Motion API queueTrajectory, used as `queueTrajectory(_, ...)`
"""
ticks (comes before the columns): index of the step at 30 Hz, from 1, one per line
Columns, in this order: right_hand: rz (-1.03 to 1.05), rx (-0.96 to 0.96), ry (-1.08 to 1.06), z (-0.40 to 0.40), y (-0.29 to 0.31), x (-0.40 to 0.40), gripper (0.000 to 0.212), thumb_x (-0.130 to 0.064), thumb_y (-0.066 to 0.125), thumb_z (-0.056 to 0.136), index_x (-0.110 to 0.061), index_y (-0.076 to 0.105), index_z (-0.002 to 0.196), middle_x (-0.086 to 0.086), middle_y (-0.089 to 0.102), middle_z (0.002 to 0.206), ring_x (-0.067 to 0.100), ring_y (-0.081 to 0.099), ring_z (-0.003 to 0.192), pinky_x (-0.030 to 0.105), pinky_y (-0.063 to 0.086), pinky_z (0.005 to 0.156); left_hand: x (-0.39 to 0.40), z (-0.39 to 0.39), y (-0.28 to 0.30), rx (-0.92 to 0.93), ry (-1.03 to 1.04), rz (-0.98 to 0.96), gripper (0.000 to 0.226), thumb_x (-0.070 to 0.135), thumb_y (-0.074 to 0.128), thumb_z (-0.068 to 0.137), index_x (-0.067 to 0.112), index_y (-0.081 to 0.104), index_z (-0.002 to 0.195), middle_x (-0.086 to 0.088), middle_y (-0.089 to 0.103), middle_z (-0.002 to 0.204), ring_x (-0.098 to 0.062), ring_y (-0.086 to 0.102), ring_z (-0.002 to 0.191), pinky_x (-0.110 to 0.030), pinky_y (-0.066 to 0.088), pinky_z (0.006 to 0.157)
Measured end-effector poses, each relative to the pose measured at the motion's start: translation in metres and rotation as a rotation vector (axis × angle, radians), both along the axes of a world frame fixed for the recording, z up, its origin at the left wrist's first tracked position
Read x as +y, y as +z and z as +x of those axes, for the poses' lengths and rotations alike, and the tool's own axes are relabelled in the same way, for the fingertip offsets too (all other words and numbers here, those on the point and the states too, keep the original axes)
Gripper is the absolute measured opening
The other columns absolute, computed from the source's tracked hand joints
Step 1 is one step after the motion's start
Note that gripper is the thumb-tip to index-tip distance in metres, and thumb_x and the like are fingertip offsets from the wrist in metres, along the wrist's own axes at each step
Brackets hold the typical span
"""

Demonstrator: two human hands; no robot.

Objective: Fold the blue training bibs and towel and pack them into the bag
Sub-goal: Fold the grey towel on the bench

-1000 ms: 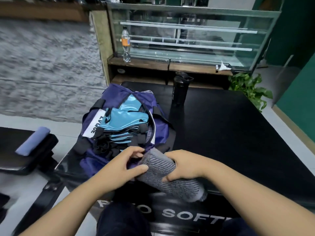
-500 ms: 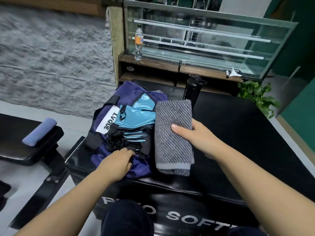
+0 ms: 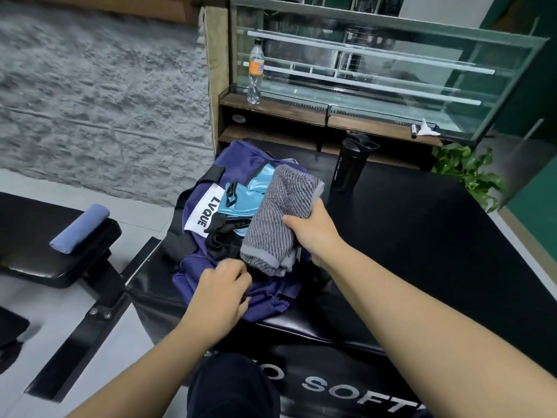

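Right hand [image 3: 313,233] grips towel [image 3: 277,218] over bibs [image 3: 244,197] in bag [image 3: 241,164]; left hand [image 3: 221,294] pinches its edge.

**A gym corner with stone wall and glass counter**

A grey rough stone wall [image 3: 99,95] fills the view at 10 o'clock. At 12 o'clock a glass display counter [image 3: 376,73] stands on wooden shelves [image 3: 271,105]. A green wall [image 3: 539,122] is at 2 o'clock, with a leafy plant [image 3: 465,173] under it. The floor [image 3: 141,212] has pale tiles. A black padded bench [image 3: 48,254] is at 9 o'clock.
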State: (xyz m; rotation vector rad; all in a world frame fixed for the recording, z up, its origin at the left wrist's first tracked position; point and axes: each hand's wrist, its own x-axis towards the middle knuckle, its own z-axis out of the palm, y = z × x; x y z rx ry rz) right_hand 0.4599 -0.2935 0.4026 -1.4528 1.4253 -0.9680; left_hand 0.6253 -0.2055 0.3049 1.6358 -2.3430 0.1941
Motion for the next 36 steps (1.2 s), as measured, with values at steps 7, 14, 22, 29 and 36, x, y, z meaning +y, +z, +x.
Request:
queueTrajectory(7,-0.158,0.154,-0.008,0.015,-0.003,-0.007,0.044,-0.012,0.058,0.092,-0.009,0.036,0.131,0.007,0.056,0.128,0.025,0.054,0.116,0.022,0.037,0.081,0.014,0.011,0.029,-0.088,-0.125,-0.226,0.025,0.040,0.050,0.078,0.019,0.046,0.066,0.004,0.044,0.062,-0.020,0.046,0.058,-0.032,0.022,0.059)
queueTrajectory(14,-0.167,0.115,0.027,0.012,-0.011,0.000,0.056,-0.018,0.061,0.092,-0.015,0.031,0.140,0.005,0.054,0.134,0.024,0.052,0.121,0.032,0.043,0.096,-0.004,0.047,0.057,-0.212,0.036,-0.035,0.043,0.054,0.036,0.082,0.026,0.062,0.063,0.007,0.056,0.058,-0.018,0.058,0.066,-0.031,0.035,0.060)
queueTrajectory(22,-0.215,0.131,-0.005,0.015,-0.010,0.012,0.053,-0.022,0.066,0.088,-0.017,0.038,0.132,0.003,0.060,0.126,0.023,0.056,0.115,0.031,0.046,0.089,-0.003,0.036,0.052,0.144,-0.309,0.114,0.029,0.064,0.035,0.089,0.042,0.053,0.093,0.023,0.043,0.078,0.005,0.033,0.082,-0.018,0.026,0.075)
queueTrajectory(29,-0.255,0.279,0.431,0.007,-0.013,0.030,0.075,-0.020,0.069,0.085,-0.019,0.027,0.147,0.003,0.054,0.137,0.019,0.051,0.125,0.032,0.041,0.104,-0.005,0.032,0.070,0.184,-0.238,-0.042,0.029,0.063,0.038,0.088,0.039,0.055,0.087,0.020,0.056,0.078,0.003,0.041,0.079,-0.031,0.042,0.068)
queueTrajectory(36,-0.300,0.726,0.767,-0.008,0.016,0.013,0.073,-0.022,0.065,0.090,-0.011,0.024,0.148,0.011,0.046,0.143,0.026,0.045,0.128,0.024,0.032,0.100,-0.030,0.090,0.097,-0.281,-0.218,-0.096,0.051,0.057,0.022,0.096,0.030,0.060,0.075,0.017,0.061,0.076,-0.010,0.055,0.086,-0.030,0.033,0.075)
